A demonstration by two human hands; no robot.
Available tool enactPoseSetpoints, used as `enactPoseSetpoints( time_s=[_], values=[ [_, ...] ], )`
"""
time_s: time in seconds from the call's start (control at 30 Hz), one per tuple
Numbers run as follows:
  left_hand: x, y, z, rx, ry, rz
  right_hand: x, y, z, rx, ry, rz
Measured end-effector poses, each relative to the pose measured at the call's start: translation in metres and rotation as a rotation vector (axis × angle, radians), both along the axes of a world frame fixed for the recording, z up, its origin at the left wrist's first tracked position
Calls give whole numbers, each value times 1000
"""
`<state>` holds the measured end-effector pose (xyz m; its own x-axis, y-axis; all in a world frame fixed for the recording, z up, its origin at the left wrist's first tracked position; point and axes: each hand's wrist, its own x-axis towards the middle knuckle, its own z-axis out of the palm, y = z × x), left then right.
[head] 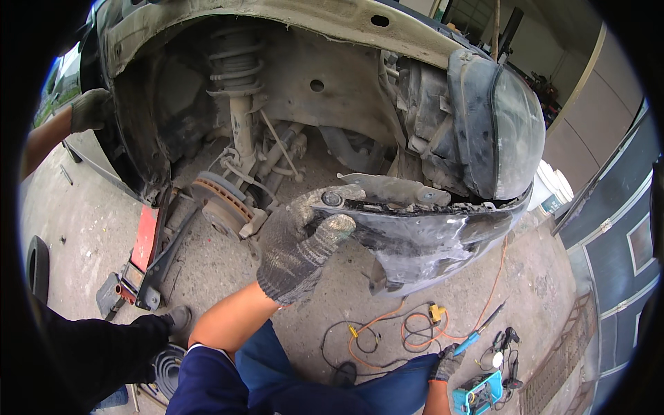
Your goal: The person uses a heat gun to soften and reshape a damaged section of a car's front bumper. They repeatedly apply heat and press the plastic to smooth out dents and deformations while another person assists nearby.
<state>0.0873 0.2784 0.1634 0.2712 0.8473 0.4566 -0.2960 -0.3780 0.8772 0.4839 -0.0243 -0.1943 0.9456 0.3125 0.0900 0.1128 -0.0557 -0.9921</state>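
Observation:
My left hand [295, 249], in a grey knit glove, grips the wheel-arch end of a scuffed car bumper cover [430, 238]. The thumb lies on the outer face and the fingers reach over the top edge, by a round fastener [331, 198]. The bumper's top edge runs right, below a cloudy headlight [519, 135]. Low on the right, next to my knee, my gloved right hand [447, 363] holds a blue-handled tool [469, 342] with a long, narrow metal shaft. Its shaft points up and to the right, apart from the bumper.
The open wheel well holds a coil-spring strut [241, 114] and rusty brake disc [223, 199]. A red floor jack [144, 238] stands below. A co-worker's gloved hand [91, 110] touches the car at left. Cables [363, 332] and a turquoise toolbox [495, 386] lie on the concrete.

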Motion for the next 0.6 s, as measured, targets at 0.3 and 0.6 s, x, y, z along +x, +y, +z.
enactPoseSetpoints(
  time_s=[0.3,0.6],
  values=[
    [-14,3,1,38,234,76,0,0,4,-75,-12,-41],
    [-6,9,-16,-487,-547,-531,2,5,-5,-28,32,-26]
  ],
)
